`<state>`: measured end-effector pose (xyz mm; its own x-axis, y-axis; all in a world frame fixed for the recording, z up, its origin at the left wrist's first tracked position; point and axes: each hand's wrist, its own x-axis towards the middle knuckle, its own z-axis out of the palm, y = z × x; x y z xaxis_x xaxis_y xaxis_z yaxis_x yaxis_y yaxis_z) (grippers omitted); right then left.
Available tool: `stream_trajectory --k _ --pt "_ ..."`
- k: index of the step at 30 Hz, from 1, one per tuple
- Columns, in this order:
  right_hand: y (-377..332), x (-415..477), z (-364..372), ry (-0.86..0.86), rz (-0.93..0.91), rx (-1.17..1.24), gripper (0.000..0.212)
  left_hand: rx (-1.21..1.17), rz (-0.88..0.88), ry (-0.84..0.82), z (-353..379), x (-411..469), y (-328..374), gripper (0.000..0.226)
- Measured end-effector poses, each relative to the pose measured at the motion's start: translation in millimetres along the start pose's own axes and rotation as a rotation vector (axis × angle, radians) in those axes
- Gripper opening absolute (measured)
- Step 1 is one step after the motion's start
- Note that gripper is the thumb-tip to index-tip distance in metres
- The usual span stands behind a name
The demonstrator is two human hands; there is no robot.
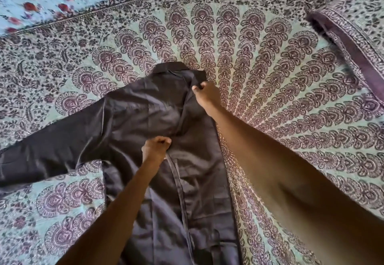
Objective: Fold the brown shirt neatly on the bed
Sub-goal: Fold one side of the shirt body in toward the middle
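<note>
A: Location of the dark brown glossy shirt (145, 119)?
B: Flat on the paisley-printed bed (280, 77); matching pillow (353, 26) well apart.
A: Grip status?
B: Left hand (155, 147) pinches the placket; right hand (205, 94) pinches the collar.

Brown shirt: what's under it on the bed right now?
The brown shirt lies straight on the patterned bedspread, whose print shows all around it. Both hands, left and right, grip its fabric. Anything beneath the cloth itself is covered.
</note>
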<state>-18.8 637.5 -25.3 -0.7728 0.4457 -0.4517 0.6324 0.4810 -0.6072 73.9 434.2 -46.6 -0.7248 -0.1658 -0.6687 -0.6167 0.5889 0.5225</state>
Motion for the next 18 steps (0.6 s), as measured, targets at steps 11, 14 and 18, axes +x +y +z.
stream_trajectory --k 11,14,18 --pt "8 30 10 0.221 0.12 0.026 0.024 0.425 0.023 0.035 -15 2 13 0.022" --pt "2 32 10 0.232 0.107 -0.006 0.027 0.487 0.19 0.079 -16 -3 11 0.029" --pt "0 40 9 0.194 0.093 0.049 0.029 0.35 0.273 0.061 -15 4 17 0.043"
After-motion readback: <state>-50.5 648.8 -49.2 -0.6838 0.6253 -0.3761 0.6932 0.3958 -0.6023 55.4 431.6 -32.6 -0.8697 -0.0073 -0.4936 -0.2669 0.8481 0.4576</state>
